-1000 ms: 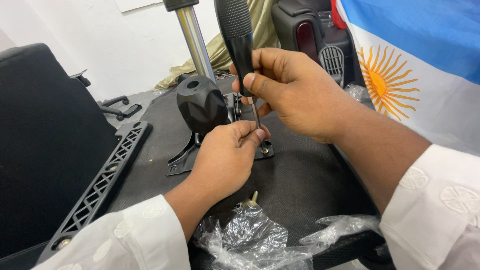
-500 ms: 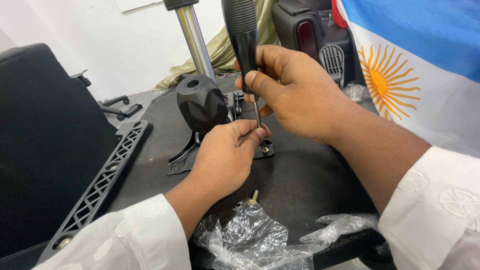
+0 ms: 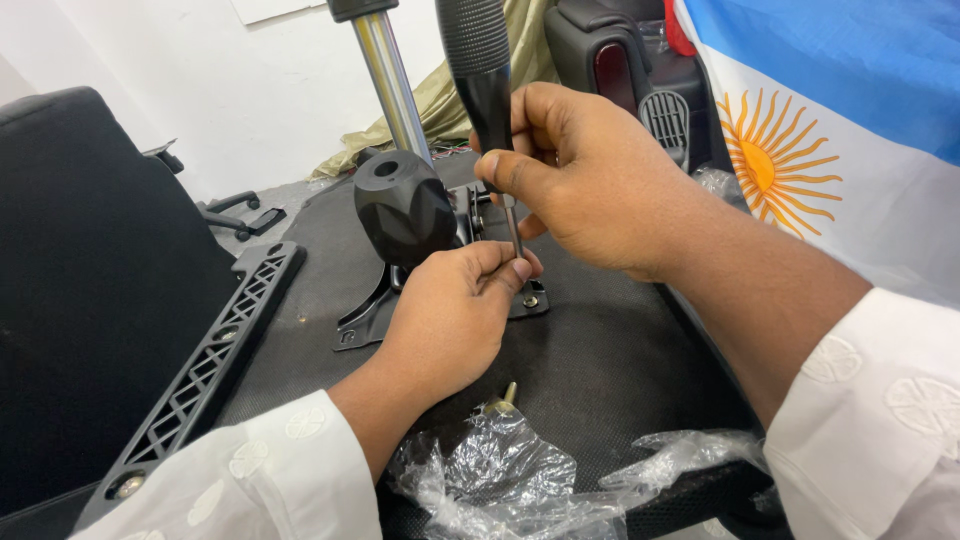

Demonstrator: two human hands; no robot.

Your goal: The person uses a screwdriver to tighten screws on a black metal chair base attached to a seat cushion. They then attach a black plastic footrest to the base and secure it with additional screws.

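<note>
Screwdriver (image 3: 482, 75) stood upright over the black mounting plate (image 3: 365, 322) at centre; right hand (image 3: 590, 185) fingers closed around its handle to drive it, while left hand (image 3: 450, 315) fingers pinched the shaft near the tip, steadying it on the screw.

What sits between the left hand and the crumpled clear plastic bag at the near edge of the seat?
In the head view, a small brass-coloured bolt on bare black seat fabric lies between the left hand and the plastic bag.
</note>
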